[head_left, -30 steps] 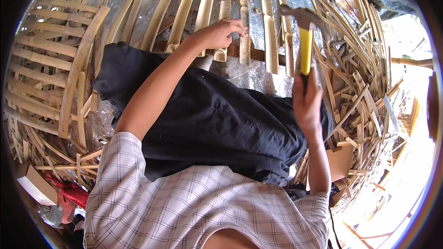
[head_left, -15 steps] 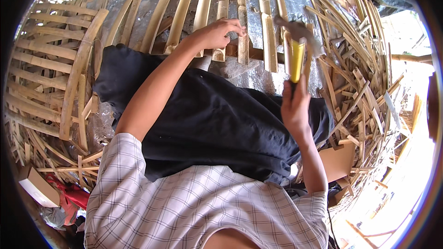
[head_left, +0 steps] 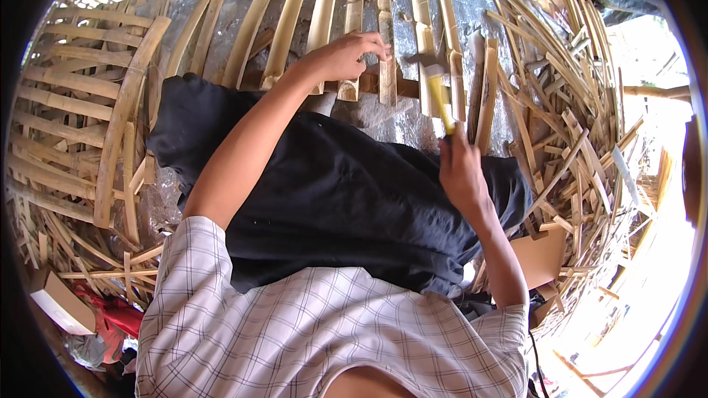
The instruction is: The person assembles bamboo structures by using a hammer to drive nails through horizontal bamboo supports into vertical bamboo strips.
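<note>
My right hand (head_left: 462,166) grips a hammer (head_left: 441,102) by its dark lower handle; the yellow shaft points up and slightly left. The hammer head, blurred by motion, hangs in the air close to a bamboo slat (head_left: 417,0). My left hand (head_left: 346,57) has its thumb and fingers pinched at the edge of another bamboo slat (head_left: 386,85). Whatever lies in that pinch is too small to make out. Several split slats run away from me side by side, their near ends over a wooden crosspiece (head_left: 408,88).
A finished-looking bamboo lattice (head_left: 70,107) stands at the left. Loose bamboo strips (head_left: 568,110) are heaped along the right. Black cloth (head_left: 332,184) covers my lap. A cardboard box (head_left: 63,302) sits at the lower left, and a cardboard piece (head_left: 538,259) at the lower right.
The hammer has swung left, from the right-hand slats toward my left hand, and my right hand has shifted slightly left with it. My left hand stays at the same slat.
</note>
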Motion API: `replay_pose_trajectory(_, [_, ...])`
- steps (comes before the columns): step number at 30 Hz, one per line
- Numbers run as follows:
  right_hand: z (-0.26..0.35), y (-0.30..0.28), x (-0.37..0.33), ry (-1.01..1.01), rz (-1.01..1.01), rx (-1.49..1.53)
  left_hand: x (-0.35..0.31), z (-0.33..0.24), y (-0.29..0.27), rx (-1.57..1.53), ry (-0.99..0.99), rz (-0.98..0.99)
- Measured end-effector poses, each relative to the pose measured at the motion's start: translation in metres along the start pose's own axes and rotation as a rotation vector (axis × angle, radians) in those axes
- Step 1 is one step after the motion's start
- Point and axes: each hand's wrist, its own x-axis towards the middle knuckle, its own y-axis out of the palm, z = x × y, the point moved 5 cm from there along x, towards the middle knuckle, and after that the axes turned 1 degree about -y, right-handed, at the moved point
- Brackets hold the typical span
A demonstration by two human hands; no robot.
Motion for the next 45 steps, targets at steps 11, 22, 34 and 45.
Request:
replay_pose_trajectory(11, [0.017, -0.031, 0.006, -0.052, -0.251, 0.258, -0.001, 0.002, -0.002, -0.001, 0.013, 0.004])
replay_pose_trajectory(22, [0.018, -0.050, 0.013, -0.076, -0.249, 0.262, -0.006, 0.004, -0.004, -0.043, -0.049, 0.000])
replay_pose_trajectory(34, [0.035, -0.052, 0.011, -0.053, -0.135, 0.239, -0.008, 0.005, -0.005, -0.041, -0.017, -0.017])
replay_pose_trajectory(45, [0.024, -0.028, 0.003, -0.033, 0.059, 0.158, -0.006, 0.001, -0.004, -0.021, -0.029, -0.020])
